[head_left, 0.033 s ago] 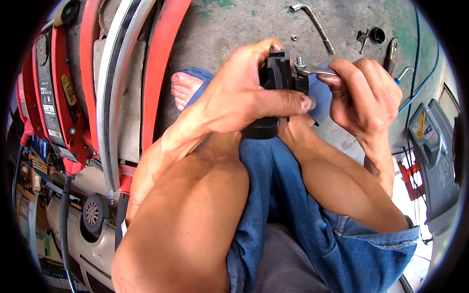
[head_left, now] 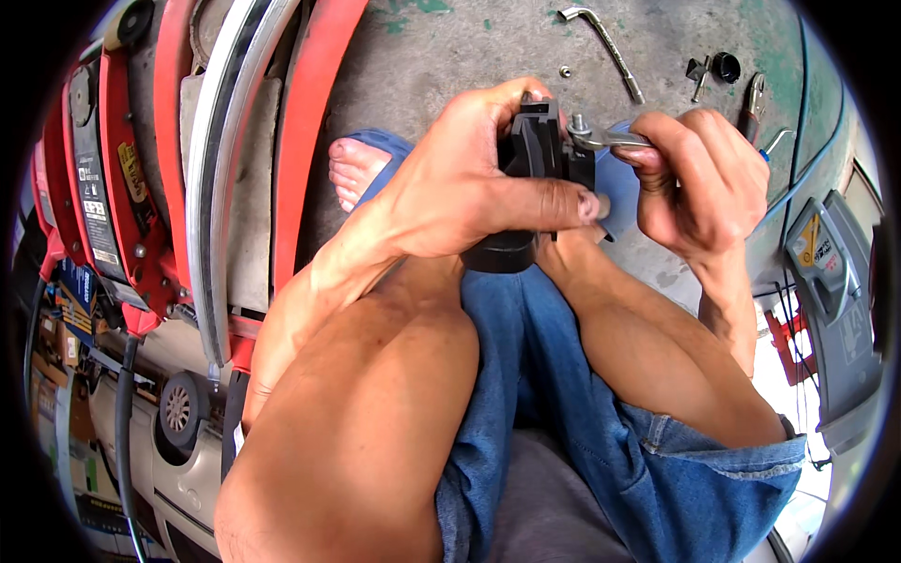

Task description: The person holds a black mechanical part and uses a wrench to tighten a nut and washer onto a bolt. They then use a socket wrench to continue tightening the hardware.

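Black part [head_left: 540,141]: a bulky dark piece, held up off the floor in front of the person, between the lower legs, its rounded lower end near the denim shorts [head_left: 526,328].
Left hand [head_left: 469,174]: wrapped around the black part from the left, thumb laid across its near face, fingers mostly hidden behind.
Bolt [head_left: 579,123]: metal, upright, at the right side of the part.
Spanner [head_left: 615,138]: silver, roughly level, its head at the bolt; exact fit too small to tell.
Right hand [head_left: 699,178]: fingers curled in, pinching the spanner's near end between thumb and forefinger.
Foot: a blue sandal [head_left: 387,158] on the concrete floor [head_left: 450,56], left of the grip.
Floor beyond: a small nut [head_left: 565,71], a bent socket wrench [head_left: 610,56], a black round cup [head_left: 725,68]; pliers [head_left: 753,101] farther right.
Right edge: a blue hose [head_left: 803,113] and a grey plastic case [head_left: 826,253].
Left side: red metal bars [head_left: 314,122] beside a curved silver bar [head_left: 208,188]; a vehicle wheel [head_left: 180,411] lower down.
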Demonstrator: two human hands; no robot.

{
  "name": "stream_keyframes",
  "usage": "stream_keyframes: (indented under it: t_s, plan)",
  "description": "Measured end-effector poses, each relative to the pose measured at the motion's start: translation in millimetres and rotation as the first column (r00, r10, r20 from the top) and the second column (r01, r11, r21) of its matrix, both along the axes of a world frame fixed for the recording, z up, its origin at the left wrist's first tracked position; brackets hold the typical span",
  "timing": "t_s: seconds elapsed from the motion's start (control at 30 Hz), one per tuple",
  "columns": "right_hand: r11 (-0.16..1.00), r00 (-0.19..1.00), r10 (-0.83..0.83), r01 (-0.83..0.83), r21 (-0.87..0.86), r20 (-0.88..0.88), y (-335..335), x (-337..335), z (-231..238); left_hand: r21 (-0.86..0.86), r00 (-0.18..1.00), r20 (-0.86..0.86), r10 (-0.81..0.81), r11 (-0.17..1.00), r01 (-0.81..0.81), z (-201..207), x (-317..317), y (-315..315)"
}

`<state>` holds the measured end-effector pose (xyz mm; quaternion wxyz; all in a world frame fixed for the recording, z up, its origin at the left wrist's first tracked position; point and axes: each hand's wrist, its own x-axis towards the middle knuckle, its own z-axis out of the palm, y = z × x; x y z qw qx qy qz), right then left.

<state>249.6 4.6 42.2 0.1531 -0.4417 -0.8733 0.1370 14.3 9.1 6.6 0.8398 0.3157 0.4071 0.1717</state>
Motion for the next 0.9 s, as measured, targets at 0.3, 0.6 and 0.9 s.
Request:
stream_keyframes:
  t_s: [0.3,0.6,0.9]
  plan:
    - [0.91,0.771,-0.286,0.033,-0.414,-0.569,-15,-16,-55,-0.144,0.983,0.177,-0.054,0.986,0.08,0,-10,3]
    - [0.891,0.813,-0.324,0.092,-0.444,-0.483,-10,2,-72,-0.21,0.993,0.006,0.114,0.971,-0.111,6,1,3]
    - [0.937,0.992,-0.122,0.123,-0.328,0.024,-28,8,-91,0.05,0.981,-0.133,0.141,0.989,-0.136,-11,-2,-7]
